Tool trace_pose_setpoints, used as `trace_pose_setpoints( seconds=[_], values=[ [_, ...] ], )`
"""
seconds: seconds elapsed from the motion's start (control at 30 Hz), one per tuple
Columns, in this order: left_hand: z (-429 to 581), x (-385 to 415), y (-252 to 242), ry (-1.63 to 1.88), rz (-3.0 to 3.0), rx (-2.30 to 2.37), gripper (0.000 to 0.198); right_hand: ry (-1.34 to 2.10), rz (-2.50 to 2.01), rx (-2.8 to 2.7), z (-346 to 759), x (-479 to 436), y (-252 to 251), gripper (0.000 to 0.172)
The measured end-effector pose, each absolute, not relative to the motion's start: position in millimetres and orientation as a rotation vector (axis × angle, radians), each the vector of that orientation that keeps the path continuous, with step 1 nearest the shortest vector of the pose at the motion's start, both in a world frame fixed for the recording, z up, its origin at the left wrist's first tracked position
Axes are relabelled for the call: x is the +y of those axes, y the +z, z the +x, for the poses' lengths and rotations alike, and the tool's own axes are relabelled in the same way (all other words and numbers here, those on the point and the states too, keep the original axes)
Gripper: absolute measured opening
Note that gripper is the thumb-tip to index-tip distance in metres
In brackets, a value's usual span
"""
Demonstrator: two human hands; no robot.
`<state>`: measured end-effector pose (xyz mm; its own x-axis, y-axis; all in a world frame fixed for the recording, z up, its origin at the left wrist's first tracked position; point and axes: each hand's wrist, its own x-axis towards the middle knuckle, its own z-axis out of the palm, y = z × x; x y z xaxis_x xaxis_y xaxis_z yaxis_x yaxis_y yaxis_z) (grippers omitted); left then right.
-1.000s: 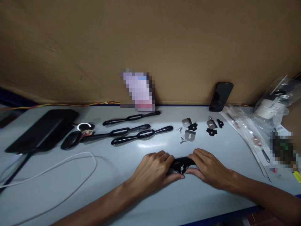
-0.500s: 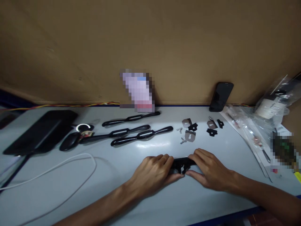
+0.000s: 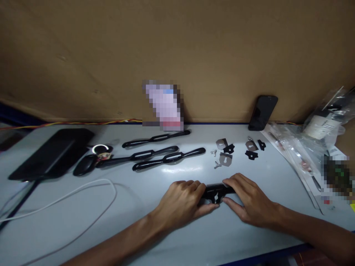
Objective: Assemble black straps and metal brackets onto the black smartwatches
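Observation:
A black spokeshave (image 3: 219, 189) with a silvery wing screw at its middle lies between my hands, close above or on the table. My left hand (image 3: 183, 199) is closed round its left end, thumb along the near edge. My right hand (image 3: 248, 199) grips the right end, fingers over the top and thumb near the front. Both handles are hidden by my fingers. Beyond my hands lie steel blades (image 3: 226, 159), black cap plates (image 3: 251, 155) and small wing screws (image 3: 217, 165), in loose groups.
Three black spokeshave bodies (image 3: 169, 159) lie left of the loose parts. Further left are a black mouse (image 3: 84, 165), a dark flat-topped object (image 3: 52, 155) and a white cable (image 3: 69, 193). A phone (image 3: 263, 112) leans on the back board. Plastic bags (image 3: 294, 155) lie at right.
The view has shifted slightly. My right thumb sits a little further from the middle of the spokeshave, exposing more of its right side. Both hands keep their hold.

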<state>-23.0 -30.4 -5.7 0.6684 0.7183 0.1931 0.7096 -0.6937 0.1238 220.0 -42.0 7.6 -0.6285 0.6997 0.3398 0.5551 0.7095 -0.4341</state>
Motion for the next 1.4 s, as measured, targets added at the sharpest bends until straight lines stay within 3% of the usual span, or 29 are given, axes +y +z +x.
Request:
trace_pose_setpoints(
  seconds=[0.27,0.6,0.87,1.03,1.4],
  values=[
    [-22.9,-30.5,-6.5,0.467,2.858,1.17,0.064,0.264,-0.868,-2.386,215.4,-47.4,6.8,0.018],
    [-21.9,-31.1,-4.7,0.489,2.858,1.163,0.061,0.249,-0.878,-2.366,207.9,-46.2,6.2,0.009],
    [-24.4,-30.7,-7.1,0.441,2.85,1.157,0.059,0.337,-0.75,-2.385,207.8,-48.2,19.6,0.013],
    [-25.7,-30.9,-6.8,0.444,2.84,1.142,0.059,0.498,-0.942,-2.136,217.5,-39.8,15.6,0.012],
    [-25.8,-29.5,-7.0,0.449,2.856,1.111,0.057,0.377,-1.054,-2.437,220.3,-44.2,6.3,0.019]
  ],
)
